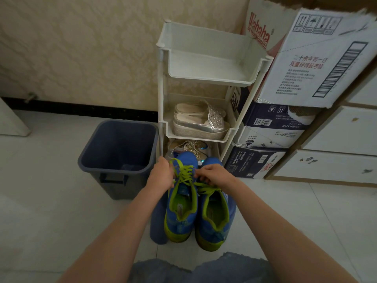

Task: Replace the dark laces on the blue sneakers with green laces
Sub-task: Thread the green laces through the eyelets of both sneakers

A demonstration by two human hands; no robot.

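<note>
Your left hand [161, 174] and right hand [213, 173] each pinch the green lace [184, 177] in curled fingers; it looks limp, light and likely slippery, so grip near the eyelets.

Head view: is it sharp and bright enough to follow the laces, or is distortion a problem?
Head view: dim, even room light, no glare; the green laces read clearly between the left hand and right hand; wide-angle distortion bows the white rack and cardboard boxes near the edges; the bottom edge is blurred.
</note>
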